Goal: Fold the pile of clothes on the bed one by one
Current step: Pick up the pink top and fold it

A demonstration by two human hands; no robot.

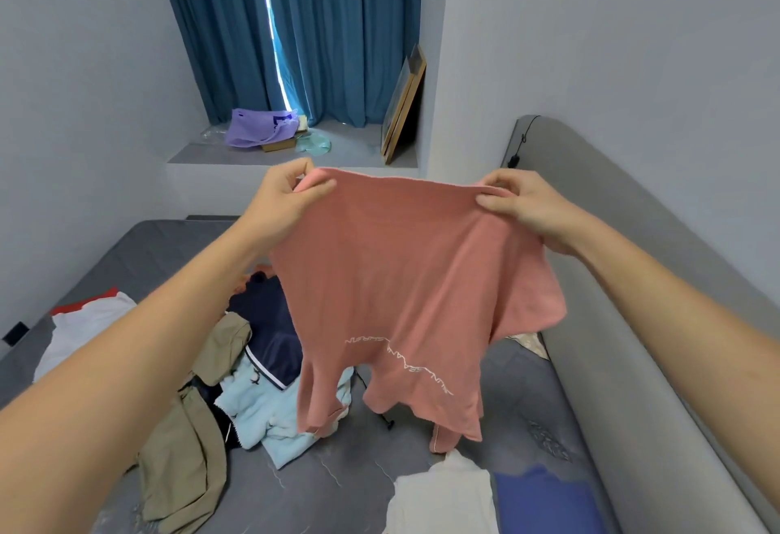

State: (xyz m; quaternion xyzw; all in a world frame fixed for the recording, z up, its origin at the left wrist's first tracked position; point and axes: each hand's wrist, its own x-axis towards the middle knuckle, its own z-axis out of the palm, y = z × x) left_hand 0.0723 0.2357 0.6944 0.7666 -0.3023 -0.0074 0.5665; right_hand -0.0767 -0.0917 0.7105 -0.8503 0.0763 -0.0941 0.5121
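A pink T-shirt (401,293) with white lettering hangs upside down in the air above the bed. My left hand (283,200) pinches its upper left corner and my right hand (527,204) pinches the upper right corner, stretching the hem between them. Below and to the left lies the pile of clothes (236,385): a khaki garment, a navy one, a light blue fleece. The shirt hides part of the pile behind it.
The grey mattress (337,478) carries a white garment (443,500) and a blue one (544,504) near me, and white and red cloth (84,322) at the left. A grey padded headboard (624,322) runs along the right. A window ledge with a purple bag (257,128) lies beyond.
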